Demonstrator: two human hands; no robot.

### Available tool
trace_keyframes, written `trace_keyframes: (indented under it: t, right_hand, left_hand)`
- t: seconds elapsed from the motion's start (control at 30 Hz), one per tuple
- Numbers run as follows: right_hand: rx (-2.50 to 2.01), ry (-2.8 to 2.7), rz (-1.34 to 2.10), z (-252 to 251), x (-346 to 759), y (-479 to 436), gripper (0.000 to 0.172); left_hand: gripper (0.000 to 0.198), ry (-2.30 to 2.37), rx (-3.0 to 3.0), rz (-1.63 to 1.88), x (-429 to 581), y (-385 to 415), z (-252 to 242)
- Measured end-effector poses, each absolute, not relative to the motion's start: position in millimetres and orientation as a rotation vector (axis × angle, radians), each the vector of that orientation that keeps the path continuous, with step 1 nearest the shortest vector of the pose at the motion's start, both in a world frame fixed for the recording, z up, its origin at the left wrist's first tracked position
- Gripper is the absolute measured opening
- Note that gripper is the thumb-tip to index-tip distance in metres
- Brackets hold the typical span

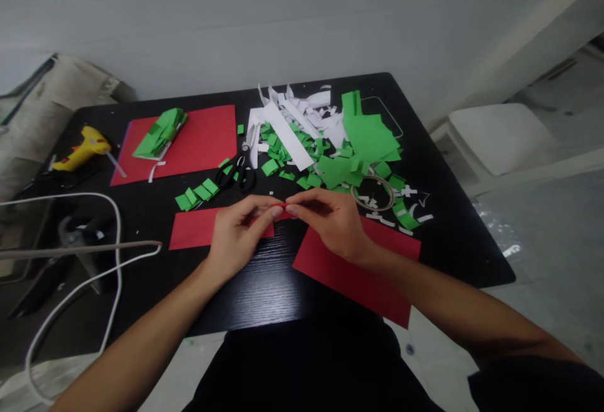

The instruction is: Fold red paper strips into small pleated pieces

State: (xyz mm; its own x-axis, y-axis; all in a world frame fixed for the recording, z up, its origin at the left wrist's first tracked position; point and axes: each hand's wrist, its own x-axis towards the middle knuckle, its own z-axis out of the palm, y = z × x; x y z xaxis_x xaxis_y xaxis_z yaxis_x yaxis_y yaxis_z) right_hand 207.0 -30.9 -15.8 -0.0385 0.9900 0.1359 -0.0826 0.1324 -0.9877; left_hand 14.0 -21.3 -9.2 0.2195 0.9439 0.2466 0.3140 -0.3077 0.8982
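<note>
Red paper, a small piece [285, 211], is pinched by both hands above the black wood-grained counter [257, 289]. The left hand [236, 234] grips it between thumb and forefinger from one side, and the right hand [336, 223] does the same from the other, their fingertips almost meeting. The piece lies directly between them, so neither hand is nearer. The little of it that shows runs roughly left to right, from one pinch toward the other; its full length is hidden by the fingers, so its true long axis cannot be told.

Below the left hand lies a flat red rectangular paper strip [194, 229], its long axis also running left to right. Below the right hand and forearm lies a larger red paper sheet [361, 273], set askew, its lower right corner reaching past the counter's near edge. Just beyond the hands, away from the body, are black-handled metal scissors [241, 168], nearer the left hand than the right.
</note>
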Motion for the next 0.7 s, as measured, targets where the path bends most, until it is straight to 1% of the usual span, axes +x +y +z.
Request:
trace_keyframes:
  t: [0.7]
  right_hand:
    - [-1.019, -1.237, 1.2, -19.8, 207.1, -30.9, 0.013]
  left_hand:
    - [0.011, 1.165, 1.791, 1.086, 13.6, -20.0, -9.3]
